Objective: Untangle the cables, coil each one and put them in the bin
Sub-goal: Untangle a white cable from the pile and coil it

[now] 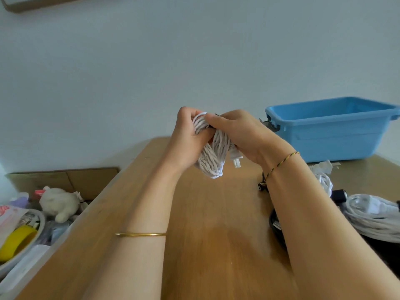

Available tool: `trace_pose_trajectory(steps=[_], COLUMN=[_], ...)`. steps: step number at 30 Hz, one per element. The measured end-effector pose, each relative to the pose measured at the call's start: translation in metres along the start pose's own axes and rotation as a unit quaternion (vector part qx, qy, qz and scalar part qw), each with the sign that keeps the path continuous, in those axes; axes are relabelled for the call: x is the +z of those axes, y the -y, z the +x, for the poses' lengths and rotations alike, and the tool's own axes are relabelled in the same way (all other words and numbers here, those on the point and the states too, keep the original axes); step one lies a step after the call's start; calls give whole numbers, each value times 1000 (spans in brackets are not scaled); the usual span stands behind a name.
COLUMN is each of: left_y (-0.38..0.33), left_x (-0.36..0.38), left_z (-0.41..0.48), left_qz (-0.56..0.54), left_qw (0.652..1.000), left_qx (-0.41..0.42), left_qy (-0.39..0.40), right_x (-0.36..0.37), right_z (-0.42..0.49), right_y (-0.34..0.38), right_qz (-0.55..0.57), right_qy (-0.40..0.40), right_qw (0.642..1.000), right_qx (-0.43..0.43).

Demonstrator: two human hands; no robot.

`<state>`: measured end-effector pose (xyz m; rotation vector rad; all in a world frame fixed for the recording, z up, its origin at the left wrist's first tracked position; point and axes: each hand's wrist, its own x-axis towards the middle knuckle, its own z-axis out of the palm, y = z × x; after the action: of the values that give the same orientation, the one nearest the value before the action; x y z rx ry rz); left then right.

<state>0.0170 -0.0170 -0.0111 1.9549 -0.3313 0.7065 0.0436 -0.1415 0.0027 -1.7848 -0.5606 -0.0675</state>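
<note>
White cable coil (213, 158) in left hand (186, 140) and right hand (241, 133), blue bin (335, 140) apart

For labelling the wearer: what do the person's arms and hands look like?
Bare forearms, no sleeves or gloves. Behind the left hand, a thin gold bangle rings the forearm; at the right hand, a braided yellow-and-dark thread bracelet circles the wrist.

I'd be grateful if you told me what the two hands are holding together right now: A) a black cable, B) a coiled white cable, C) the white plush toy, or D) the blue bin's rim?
B: the left hand and right hand both grip a coiled white cable, with its plug below the right palm, above the table.
</note>
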Motion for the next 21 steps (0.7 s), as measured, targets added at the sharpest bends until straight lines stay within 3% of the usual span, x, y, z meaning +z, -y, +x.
trace_pose_trajectory(steps=[5, 9, 12, 15, 18, 21], left_y=[4, 5, 5, 1, 4, 8], left_x=[3, 0, -2, 2, 6, 5], left_z=[2, 2, 1, 0, 1, 3], left_qz=[40, 12, -68, -42, -24, -20], left_qw=[999, 1000, 994, 991, 992, 991], left_qx=[16, -11, -69, -79, -89, -114], left_qy=[-3, 2, 48, 95, 87, 68], right_x=[1, 5, 5, 2, 1, 0], right_z=[0, 1, 2, 1, 1, 0], right_y=[-5, -5, -6, -8, -11, -15], right_qz=[-10, -4, -32, -58, -56, 6], right_qy=[-7, -30, -55, -76, -60, 12], right_qw=[1000, 999, 997, 994, 996, 1000], right_qx=[3, -18, -39, -50, -38, -21])
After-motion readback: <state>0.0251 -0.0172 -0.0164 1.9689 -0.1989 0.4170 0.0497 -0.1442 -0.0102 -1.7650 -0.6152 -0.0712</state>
